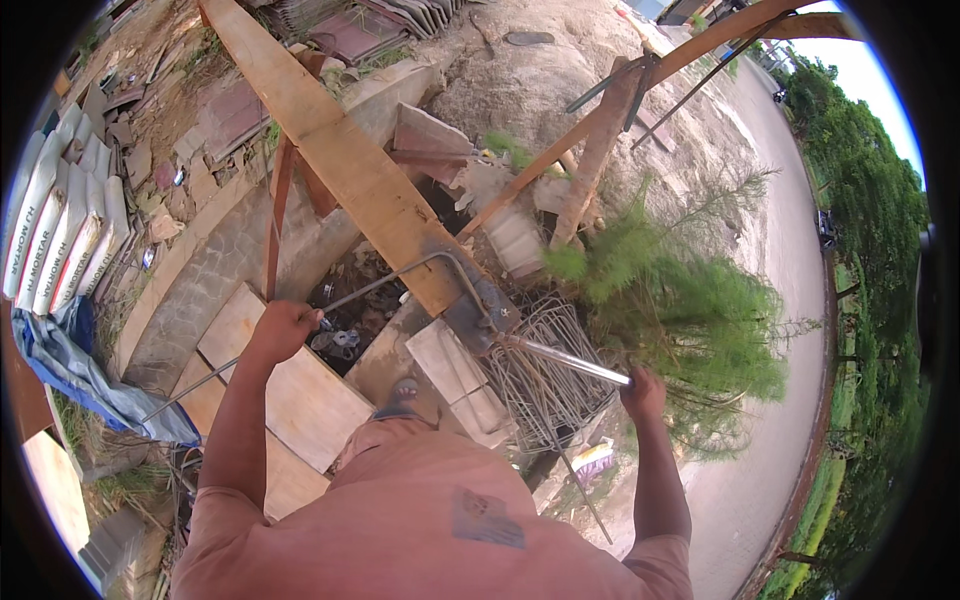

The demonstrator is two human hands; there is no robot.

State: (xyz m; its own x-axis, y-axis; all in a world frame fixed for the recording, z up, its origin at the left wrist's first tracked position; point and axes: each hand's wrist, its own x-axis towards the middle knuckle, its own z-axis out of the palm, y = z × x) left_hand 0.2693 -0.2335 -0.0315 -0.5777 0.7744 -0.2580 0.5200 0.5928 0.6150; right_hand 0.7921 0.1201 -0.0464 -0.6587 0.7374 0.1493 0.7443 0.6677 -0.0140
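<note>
My left hand is closed around a long thin steel rod, whose free end slants down to the left. Further along, the rod bends round at the end of a wooden plank. A dark metal plate with a bending fixture sits on that plank end. My right hand grips the outer end of a silver pipe handle, which reaches to the fixture. Just below the handle lies a pile of bent steel stirrups.
Stacked bags and a blue-grey tarp are at the left. Wooden boards lie by my legs. A wooden beam slants up to the right, past a feathery green bush. Beyond runs a road.
</note>
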